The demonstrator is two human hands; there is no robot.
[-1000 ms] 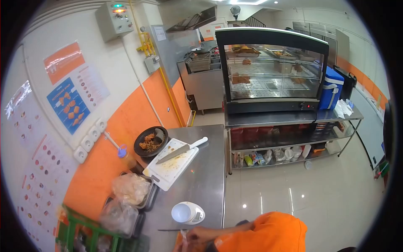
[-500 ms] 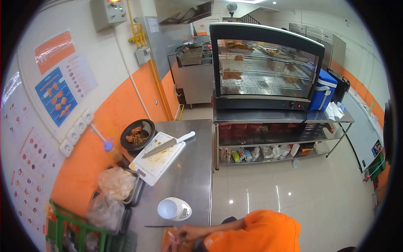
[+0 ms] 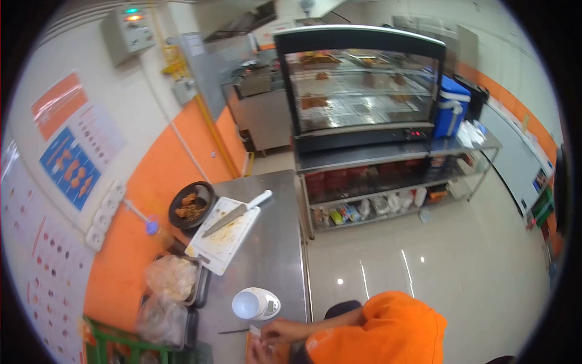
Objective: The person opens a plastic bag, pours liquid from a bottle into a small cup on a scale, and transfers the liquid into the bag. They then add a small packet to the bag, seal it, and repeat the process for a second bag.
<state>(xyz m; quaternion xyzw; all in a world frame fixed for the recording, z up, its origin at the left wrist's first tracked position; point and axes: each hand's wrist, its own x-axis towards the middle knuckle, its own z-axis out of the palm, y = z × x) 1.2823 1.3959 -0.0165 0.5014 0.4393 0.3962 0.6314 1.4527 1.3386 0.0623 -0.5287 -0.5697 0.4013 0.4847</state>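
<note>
At the bottom edge, my right hand (image 3: 284, 331) comes in from an orange sleeve, its fingers curled in toward my left hand (image 3: 260, 352). Between the fingertips shows a small pale plastic packet (image 3: 254, 330); my left hand is closed around its lower part, partly cut off by the frame. Beneath the hands lies a flat orange-brown item (image 3: 250, 344). A thin dark utensil (image 3: 233, 332) rests just left of them. Close above the hands stands a white kitchen scale (image 3: 257, 303) with a round bowl on top.
A white cutting board (image 3: 225, 242) carries a large knife (image 3: 236, 212). Beside it stand a dark stone mortar (image 3: 193, 206) with fried food and a purple-capped bottle (image 3: 159, 233). Bagged trays (image 3: 173, 279) and a green crate (image 3: 106, 343) line the wall. A glass display warmer (image 3: 364, 88) stands opposite.
The view has tilted and shifted slightly, so the counter items appear moved. My hands remain together over the orange-brown item, the pale packet between them.
</note>
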